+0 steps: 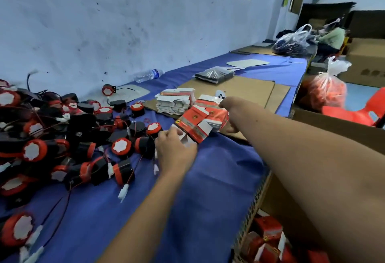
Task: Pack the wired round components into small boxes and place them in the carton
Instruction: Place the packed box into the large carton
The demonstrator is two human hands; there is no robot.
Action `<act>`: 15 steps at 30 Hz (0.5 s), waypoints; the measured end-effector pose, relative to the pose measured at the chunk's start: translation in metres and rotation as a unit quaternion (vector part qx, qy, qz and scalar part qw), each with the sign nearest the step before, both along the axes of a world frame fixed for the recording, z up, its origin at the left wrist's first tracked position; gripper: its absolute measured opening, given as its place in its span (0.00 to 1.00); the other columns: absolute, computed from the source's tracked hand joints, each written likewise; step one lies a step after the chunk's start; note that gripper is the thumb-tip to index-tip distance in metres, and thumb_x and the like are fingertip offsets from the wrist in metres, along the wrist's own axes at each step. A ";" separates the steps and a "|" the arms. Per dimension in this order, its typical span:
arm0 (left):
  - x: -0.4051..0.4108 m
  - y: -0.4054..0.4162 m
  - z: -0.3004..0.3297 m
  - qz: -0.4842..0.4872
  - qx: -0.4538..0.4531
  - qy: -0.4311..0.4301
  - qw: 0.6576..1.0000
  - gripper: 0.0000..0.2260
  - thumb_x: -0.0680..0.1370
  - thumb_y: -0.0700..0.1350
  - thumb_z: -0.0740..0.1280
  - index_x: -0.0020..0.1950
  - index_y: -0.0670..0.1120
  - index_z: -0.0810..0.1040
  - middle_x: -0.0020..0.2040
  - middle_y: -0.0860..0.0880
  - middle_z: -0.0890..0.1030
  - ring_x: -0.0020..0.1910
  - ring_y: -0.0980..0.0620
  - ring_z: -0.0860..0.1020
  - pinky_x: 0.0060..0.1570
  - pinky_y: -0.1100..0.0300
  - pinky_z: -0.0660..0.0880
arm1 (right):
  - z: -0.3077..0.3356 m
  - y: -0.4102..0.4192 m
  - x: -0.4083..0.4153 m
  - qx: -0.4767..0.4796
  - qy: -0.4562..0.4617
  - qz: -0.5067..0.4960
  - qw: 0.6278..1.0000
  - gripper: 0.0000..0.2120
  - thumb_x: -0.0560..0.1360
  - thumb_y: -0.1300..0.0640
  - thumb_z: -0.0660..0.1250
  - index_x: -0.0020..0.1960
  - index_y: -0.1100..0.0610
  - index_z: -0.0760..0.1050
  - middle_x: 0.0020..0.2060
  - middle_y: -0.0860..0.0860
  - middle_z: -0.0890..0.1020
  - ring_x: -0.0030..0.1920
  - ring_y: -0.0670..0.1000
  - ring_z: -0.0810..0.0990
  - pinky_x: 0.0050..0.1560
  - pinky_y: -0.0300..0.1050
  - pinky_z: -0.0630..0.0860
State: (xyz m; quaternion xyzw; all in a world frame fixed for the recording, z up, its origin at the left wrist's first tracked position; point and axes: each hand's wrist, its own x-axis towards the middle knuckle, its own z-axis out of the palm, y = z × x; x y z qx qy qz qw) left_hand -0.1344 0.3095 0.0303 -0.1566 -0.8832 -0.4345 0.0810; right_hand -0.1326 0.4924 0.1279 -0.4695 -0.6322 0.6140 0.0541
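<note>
A heap of black and red round components (52,137) with red and black wires and white plugs covers the left of the blue cloth. My left hand (175,150) pinches the lower flap of a flat red and white small box (191,127). My right hand (227,116) reaches over a bundle of flat red boxes (214,116) and grips it, the fingers mostly hidden behind the bundle. A stack of flat boxes with white sides up (175,101) lies just behind. The carton (270,239) at lower right holds several packed red boxes.
Cardboard sheets (239,89) lie on the blue cloth (208,179) beyond the boxes. A water bottle (148,75) lies by the wall. A dark packet (214,75), plastic bags (291,41) and a bag of orange parts (325,89) sit farther right. Another person sits far back.
</note>
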 end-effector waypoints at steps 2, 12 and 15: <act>-0.027 0.020 -0.004 -0.041 -0.074 -0.012 0.996 0.39 0.69 0.58 0.79 0.75 0.48 0.68 0.76 0.37 0.64 0.78 0.36 0.60 0.75 0.46 0.62 | -0.014 0.006 -0.023 -0.059 0.013 -0.008 0.998 0.08 0.82 0.48 0.63 0.53 0.52 0.77 0.50 0.48 0.83 0.54 0.51 0.84 0.61 0.51 0.79; -0.070 0.052 -0.013 -0.087 -0.172 -0.050 0.980 0.41 0.69 0.61 0.75 0.75 0.48 0.61 0.67 0.36 0.71 0.66 0.33 0.73 0.65 0.45 0.72 | -0.035 0.016 -0.048 -0.083 -0.034 -0.036 0.995 0.14 0.75 0.50 0.76 0.45 0.56 0.74 0.33 0.55 0.79 0.37 0.55 0.76 0.56 0.47 0.76; -0.055 0.036 -0.003 -0.051 -0.121 -0.005 0.991 0.31 0.70 0.57 0.74 0.66 0.46 0.67 0.60 0.36 0.76 0.59 0.33 0.76 0.53 0.48 0.73 | -0.034 0.005 -0.042 -0.142 0.023 -0.067 0.987 0.09 0.73 0.56 0.77 0.43 0.57 0.78 0.32 0.59 0.81 0.38 0.57 0.79 0.59 0.54 0.78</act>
